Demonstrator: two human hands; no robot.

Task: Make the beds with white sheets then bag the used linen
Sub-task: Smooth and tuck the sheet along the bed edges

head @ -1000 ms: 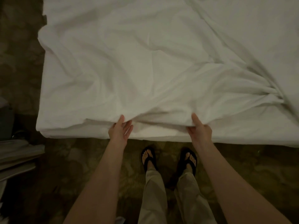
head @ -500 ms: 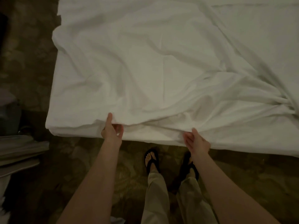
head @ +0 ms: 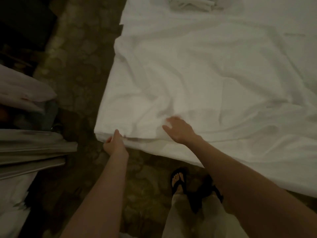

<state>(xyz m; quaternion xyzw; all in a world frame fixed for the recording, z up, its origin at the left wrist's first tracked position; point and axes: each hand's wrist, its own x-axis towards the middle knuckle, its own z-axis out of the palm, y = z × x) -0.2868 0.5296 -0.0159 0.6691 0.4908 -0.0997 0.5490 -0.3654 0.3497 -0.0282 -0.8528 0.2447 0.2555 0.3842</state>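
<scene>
Sheet [head: 197, 79] corner toward left hand [head: 114, 145], long wrinkles slanting right.

bed [head: 109, 117]: near left corner in view, covered by a white sheet [head: 197, 79], heavily creased across the top and hanging over the near edge. folded white linen [head: 192, 4] lies on the bed at the far end, partly cut off by the frame. floor: patterned carpet [head: 82, 69], dim light, runs along the left side and foot of the bed. on the carpet, a person's foot in a black sandal [head: 178, 181] stands near the bed's foot. at left, stacked grey and white bedding [head: 30, 146]; what it rests on is not discernible.
</scene>
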